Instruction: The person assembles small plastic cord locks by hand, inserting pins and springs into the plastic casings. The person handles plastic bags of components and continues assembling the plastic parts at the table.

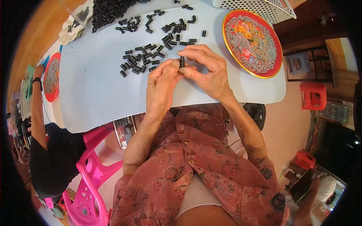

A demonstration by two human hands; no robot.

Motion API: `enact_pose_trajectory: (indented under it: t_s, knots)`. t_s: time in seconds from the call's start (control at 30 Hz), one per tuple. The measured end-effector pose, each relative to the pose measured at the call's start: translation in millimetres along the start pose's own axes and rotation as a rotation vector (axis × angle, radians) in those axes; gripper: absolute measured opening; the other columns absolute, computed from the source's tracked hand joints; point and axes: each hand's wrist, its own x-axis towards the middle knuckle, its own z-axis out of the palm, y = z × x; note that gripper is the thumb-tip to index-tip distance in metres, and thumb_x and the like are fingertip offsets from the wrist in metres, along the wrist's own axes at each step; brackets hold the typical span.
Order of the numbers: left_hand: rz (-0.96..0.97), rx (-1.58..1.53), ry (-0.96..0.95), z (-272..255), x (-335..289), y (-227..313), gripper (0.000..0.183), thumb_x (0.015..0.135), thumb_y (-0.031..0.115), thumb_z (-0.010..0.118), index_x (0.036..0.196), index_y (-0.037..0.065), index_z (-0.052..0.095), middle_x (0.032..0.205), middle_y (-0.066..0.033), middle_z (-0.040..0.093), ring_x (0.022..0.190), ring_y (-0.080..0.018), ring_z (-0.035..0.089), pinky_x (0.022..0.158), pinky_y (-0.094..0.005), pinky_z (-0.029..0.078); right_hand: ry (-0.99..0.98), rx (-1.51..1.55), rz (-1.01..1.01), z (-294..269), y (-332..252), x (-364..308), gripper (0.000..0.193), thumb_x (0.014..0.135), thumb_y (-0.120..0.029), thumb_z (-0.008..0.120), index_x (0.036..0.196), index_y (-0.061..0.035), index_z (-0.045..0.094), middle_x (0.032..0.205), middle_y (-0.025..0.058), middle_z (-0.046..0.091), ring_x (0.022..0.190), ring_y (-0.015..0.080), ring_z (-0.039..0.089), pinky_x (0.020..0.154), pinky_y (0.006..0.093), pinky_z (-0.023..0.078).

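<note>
Honestly, the left grip (161, 81) has the small black piece (182, 62) pinched over the table (94, 90), in from its near edge, and the right grip (212, 71) looks narrowed around its ends, so light, even pressure should stop it twisting loose.

My feed puts a pale table (102, 98) mid-room, its near edge curving. Off its near left corner I have a pink plastic chair (97, 175), light glinting on its smooth surface. Beyond the table's left edge I make out a second white table (56, 113). Past its near right corner I see pale, pinkish floor (292, 124); farther right stands a red stool (313, 96). The room's dark outer parts I can't read clearly.
</note>
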Motion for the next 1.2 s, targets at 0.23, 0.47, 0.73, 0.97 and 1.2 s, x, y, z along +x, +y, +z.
enact_pose_trajectory:
  t_s: [0.23,0.47,0.73,0.97,1.2]
  knots:
    - [-0.049,0.324,0.051,7.4,-3.5,9.8,0.025,0.096,0.017,0.050,0.097,-0.005,0.061,0.085,-0.0021,0.060,0.079,-0.0071,0.053,0.074,-0.0233,0.045,0.014,-0.078,-0.116,-5.0,-2.0,-4.8,0.030,0.065,-0.001,0.074,0.094,-0.0027,0.066,0.089,0.0100,0.063,0.078,0.0234,0.057,0.066,0.0325,0.048]
    - [0.326,0.346,-0.018,46.1,-23.6,66.8,0.024,0.092,0.017,0.050,0.097,-0.004,0.061,0.097,-0.0104,0.064,0.084,-0.0197,0.059,0.080,-0.0310,0.045,0.202,-0.304,-0.059,-57.6,-10.8,32.9,0.026,0.073,-0.002,0.069,0.099,-0.0016,0.066,0.080,0.0089,0.063,0.067,0.0157,0.061,0.065,0.0264,0.050]
    - [0.441,0.319,-0.102,37.2,-17.6,97.0,0.021,0.088,0.019,0.055,0.089,0.000,0.064,0.087,-0.0106,0.066,0.080,-0.0218,0.058,0.076,-0.0327,0.045,0.236,-0.704,-0.040,-138.7,42.9,171.9,0.024,0.077,-0.008,0.068,0.099,0.0026,0.064,0.076,0.0101,0.061,0.068,0.0200,0.057,0.065,0.0324,0.047]
    - [0.510,0.296,-0.083,28.6,-18.7,111.4,0.023,0.089,0.022,0.055,0.089,0.000,0.064,0.087,-0.0111,0.065,0.081,-0.0227,0.058,0.076,-0.0341,0.046,0.091,-0.589,-0.414,-60.2,9.6,133.9,0.018,0.075,-0.005,0.068,0.093,-0.0054,0.067,0.088,0.0078,0.065,0.082,0.0259,0.060,0.074,0.0349,0.049]
    - [0.541,0.288,-0.121,7.6,-11.6,124.4,0.025,0.089,0.024,0.054,0.090,0.000,0.064,0.086,-0.0115,0.065,0.081,-0.0236,0.058,0.075,-0.0354,0.046,-0.167,-0.416,-0.279,0.4,40.3,137.0,0.019,0.079,0.000,0.062,0.098,-0.0027,0.065,0.087,0.0100,0.064,0.082,0.0259,0.061,0.073,0.0343,0.049]
